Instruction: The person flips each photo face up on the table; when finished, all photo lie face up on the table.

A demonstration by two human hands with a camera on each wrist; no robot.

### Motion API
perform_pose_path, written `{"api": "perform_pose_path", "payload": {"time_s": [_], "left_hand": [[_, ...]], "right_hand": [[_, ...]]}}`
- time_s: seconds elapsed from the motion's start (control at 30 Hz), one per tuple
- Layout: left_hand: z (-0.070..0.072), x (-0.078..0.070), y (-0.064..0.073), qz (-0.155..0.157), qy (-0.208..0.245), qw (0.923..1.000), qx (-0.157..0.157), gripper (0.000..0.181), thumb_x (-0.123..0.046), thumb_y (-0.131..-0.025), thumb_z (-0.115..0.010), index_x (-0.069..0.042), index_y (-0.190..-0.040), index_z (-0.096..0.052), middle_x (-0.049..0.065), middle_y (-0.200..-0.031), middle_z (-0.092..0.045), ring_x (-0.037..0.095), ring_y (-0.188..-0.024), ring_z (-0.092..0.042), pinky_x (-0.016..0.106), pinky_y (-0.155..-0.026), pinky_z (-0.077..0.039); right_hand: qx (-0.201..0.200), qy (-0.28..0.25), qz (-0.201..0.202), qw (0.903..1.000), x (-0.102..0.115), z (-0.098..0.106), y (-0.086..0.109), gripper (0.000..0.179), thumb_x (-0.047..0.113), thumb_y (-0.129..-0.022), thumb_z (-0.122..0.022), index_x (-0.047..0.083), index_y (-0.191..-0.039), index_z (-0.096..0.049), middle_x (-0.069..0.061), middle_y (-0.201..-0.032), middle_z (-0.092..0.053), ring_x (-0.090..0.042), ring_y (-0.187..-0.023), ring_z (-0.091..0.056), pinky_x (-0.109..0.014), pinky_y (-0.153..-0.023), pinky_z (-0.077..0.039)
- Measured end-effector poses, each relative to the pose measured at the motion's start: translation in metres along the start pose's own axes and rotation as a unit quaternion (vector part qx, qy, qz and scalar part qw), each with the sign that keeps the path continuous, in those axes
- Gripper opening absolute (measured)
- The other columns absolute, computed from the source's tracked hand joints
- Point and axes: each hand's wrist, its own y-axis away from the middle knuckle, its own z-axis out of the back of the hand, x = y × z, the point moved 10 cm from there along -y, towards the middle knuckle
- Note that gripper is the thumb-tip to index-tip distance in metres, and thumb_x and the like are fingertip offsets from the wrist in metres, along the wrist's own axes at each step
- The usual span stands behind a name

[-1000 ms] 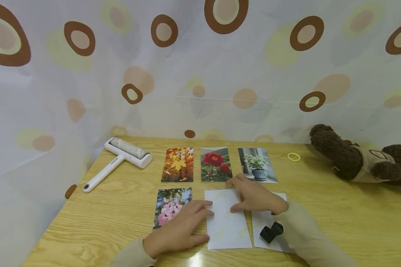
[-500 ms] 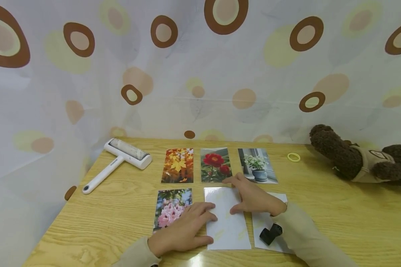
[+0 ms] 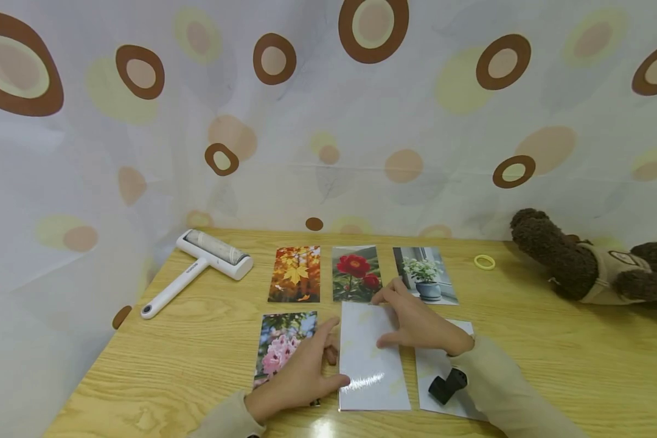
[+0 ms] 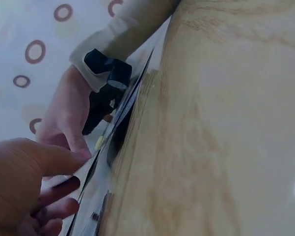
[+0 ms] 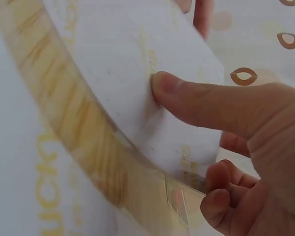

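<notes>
A photo print (image 3: 367,389) lies face down before me in the head view, its white back faintly marked in yellow. On its left edge, my left hand (image 3: 298,374) has its thumb on the back and the other fingers bent at the side. Over the upper right corner, my right hand (image 3: 421,322) pinches the print; the right wrist view shows the thumb (image 5: 176,93) on the white back and fingers (image 5: 218,179) at the edge. Under my right forearm is a second face-down print (image 3: 429,389). My left hand partly covers a pink flower photo (image 3: 279,350).
Behind lie an autumn leaf photo (image 3: 294,274), a red flower photo (image 3: 356,274) and a potted plant photo (image 3: 427,274). A white lint roller (image 3: 197,271) is at the left. A yellow ring (image 3: 484,262) and a brown plush toy (image 3: 580,267) lie at the right.
The left fingers have drawn back off the print's face and bent at its left edge. Its top edge has shifted slightly away from me, and glare now crosses its lower part.
</notes>
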Motion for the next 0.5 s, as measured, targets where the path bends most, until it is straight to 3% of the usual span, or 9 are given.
{"api": "perform_pose_path", "payload": {"time_s": [0.1,0.27,0.4,0.5], "left_hand": [[-0.001,-0.002,0.001,-0.013,0.073,0.9972,0.011,0.083,-0.016,-0.084,-0.075,-0.004,-0.149,-0.025,0.001,-0.102,-0.064,0.009,-0.086,-0.058,0.023,-0.076,-0.048],[-0.008,0.0,0.002,-0.004,0.182,0.9821,0.047,0.07,-0.023,-0.096,-0.06,-0.009,-0.152,-0.021,0.012,-0.122,-0.058,0.011,-0.095,-0.058,0.024,-0.079,-0.05],[-0.01,-0.007,0.0,-0.028,0.227,0.9708,0.071,0.07,-0.029,-0.099,-0.054,-0.01,-0.154,-0.016,0.017,-0.135,-0.05,0.013,-0.106,-0.058,0.028,-0.087,-0.051],[-0.012,-0.013,0.0,-0.056,0.236,0.9663,0.087,0.074,-0.033,-0.098,-0.055,-0.013,-0.155,-0.013,0.018,-0.142,-0.044,0.018,-0.115,-0.054,0.031,-0.091,-0.05]], "right_hand": [[0.005,-0.022,0.001,0.9998,0.003,-0.001,0.0,0.068,0.024,-0.072,-0.086,0.005,-0.127,-0.052,-0.01,-0.108,-0.041,-0.005,-0.071,-0.041,-0.02,-0.063,-0.043],[0.014,-0.049,0.028,0.9983,0.022,-0.003,-0.002,0.086,0.007,-0.074,-0.082,0.01,-0.147,-0.036,-0.009,-0.099,-0.047,-0.006,-0.064,-0.042,-0.019,-0.057,-0.042],[0.016,-0.051,0.086,0.9949,0.042,-0.003,-0.003,0.081,-0.006,-0.079,-0.07,0.017,-0.149,-0.036,0.0,-0.083,-0.053,-0.003,-0.06,-0.041,-0.017,-0.054,-0.041],[0.018,-0.044,0.111,0.9927,0.051,-0.004,-0.002,0.079,-0.01,-0.08,-0.066,0.017,-0.149,-0.036,0.005,-0.078,-0.054,-0.001,-0.059,-0.041,-0.016,-0.053,-0.04]]}}
